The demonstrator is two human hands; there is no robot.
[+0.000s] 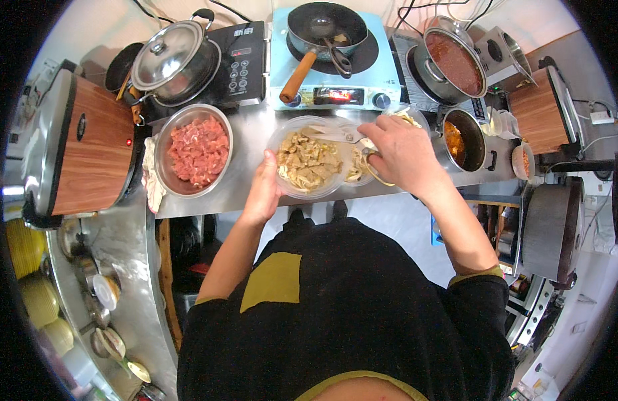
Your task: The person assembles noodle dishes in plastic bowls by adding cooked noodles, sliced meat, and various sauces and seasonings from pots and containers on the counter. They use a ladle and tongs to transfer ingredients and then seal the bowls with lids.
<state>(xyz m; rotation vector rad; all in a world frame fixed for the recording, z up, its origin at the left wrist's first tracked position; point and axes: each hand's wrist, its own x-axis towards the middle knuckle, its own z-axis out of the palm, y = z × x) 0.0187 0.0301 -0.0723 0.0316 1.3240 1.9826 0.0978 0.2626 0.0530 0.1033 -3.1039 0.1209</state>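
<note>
My left hand (262, 190) grips the left rim of a clear plastic bowl (272, 144) that holds sliced cooked meat (309, 159) over pale strips. In my right hand (406, 150) is a pair of scissors (332, 134), whose pale blades reach left over the bowl's far part. The fingers partly cover the scissors' handles. Under the right hand, another clear container holds similar pale strips (356, 167) and is partly hidden. A further small clear bowl (416, 112) shows behind that hand. To the left, a steel bowl (161, 157) is filled with raw pink meat chunks (197, 150).
Behind the bowls, a dark wok (302, 37) with a wooden handle and a ladle sits on a blue cooktop (279, 80). A lidded pot (169, 57) stands left; a pot of red-brown food (432, 70) and a smaller pot (442, 157) stand right. Wood-sided cookers (98, 144) flank the counter.
</note>
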